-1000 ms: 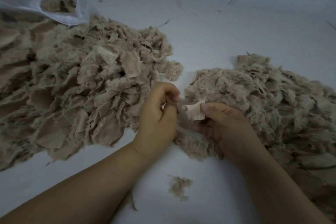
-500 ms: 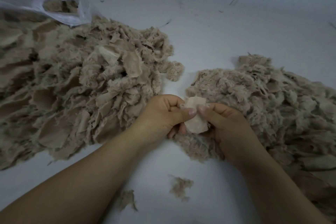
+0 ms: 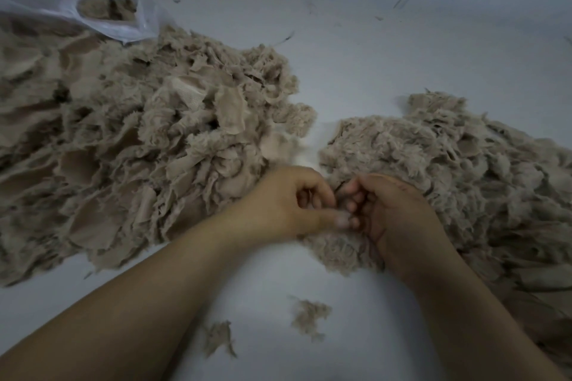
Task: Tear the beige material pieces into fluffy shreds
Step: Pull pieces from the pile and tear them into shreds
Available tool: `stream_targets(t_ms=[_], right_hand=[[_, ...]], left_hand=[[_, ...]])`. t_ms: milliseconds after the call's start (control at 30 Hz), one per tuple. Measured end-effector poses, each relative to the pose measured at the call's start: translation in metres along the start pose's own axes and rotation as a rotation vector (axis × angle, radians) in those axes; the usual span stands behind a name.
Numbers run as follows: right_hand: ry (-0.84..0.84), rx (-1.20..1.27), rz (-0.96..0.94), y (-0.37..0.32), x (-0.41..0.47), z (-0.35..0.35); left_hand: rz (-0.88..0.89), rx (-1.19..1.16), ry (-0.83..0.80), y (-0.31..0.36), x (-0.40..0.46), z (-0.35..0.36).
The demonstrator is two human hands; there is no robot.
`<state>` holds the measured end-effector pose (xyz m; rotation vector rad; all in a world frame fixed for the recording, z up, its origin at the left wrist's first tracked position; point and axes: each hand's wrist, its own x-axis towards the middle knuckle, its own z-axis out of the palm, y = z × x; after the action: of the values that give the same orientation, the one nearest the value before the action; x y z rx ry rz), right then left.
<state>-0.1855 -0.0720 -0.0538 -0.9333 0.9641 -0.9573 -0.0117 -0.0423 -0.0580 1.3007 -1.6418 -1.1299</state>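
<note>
left hand [image 3: 278, 207] fingers curled, thumb out | right hand [image 3: 390, 210] fingers curled | grip contents: cannot tell | shredded pile [image 3: 448, 170] right

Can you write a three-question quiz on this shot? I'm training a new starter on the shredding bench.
1. True or false: the clear plastic bag lies at the far left, behind the pile of flat beige pieces.
2. Which pile do the left hand and right hand meet over?
A. the flat pieces
B. the fluffy shredded pile
C. the bag
3. Fill in: two loose tufts lie on the white surface between the person's ____.

Key: 1 true; 2 B; 3 forearms.
</note>
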Motion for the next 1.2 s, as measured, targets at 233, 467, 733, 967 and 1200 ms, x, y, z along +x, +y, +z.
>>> stream_targets(t_ms=[233,467,733,967,1200], right_hand=[[-0.013,-0.020,-0.005,0.002,0.000,0.000],[-0.152,-0.175,-0.062,0.004,-0.003,-0.004],[-0.012,-0.117,-0.008,0.006,-0.001,-0.003],[-0.102,-0.152,-0.050,0.004,-0.002,-0.001],[-0.013,-0.183,-0.049,0.007,0.000,-0.002]], left_hand=[[0.045,-0.033,0.080,0.003,-0.001,0.003],[-0.046,-0.400,0.236,0.003,-0.001,0.013],[0.167,-0.072,0.213,-0.009,-0.001,0.024],[0.049,-0.225,0.290,-0.009,-0.001,0.020],[-0.029,-0.310,0.266,-0.003,0.000,0.021]])
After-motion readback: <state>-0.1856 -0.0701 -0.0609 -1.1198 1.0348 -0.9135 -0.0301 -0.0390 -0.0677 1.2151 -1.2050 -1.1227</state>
